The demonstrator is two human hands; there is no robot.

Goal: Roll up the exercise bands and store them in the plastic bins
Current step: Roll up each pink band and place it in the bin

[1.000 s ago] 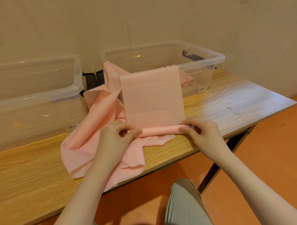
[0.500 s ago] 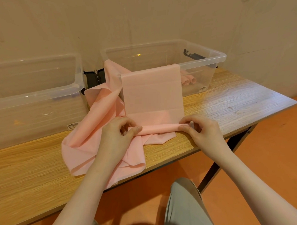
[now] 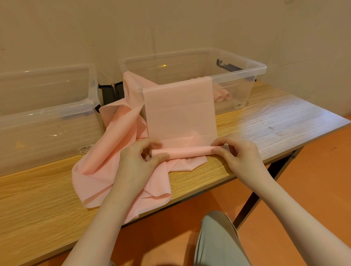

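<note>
Draped over the near rim of the right clear bin (image 3: 248,69) onto the wooden surface (image 3: 279,125), the pale pink band (image 3: 179,108) lies smooth, its lower end a tight roll pinched by left hand (image 3: 138,162) and right hand (image 3: 239,156) fingers.

The left bin (image 3: 40,109) is running past the picture's left edge; its label (image 3: 85,149) is staying too small to read.
</note>
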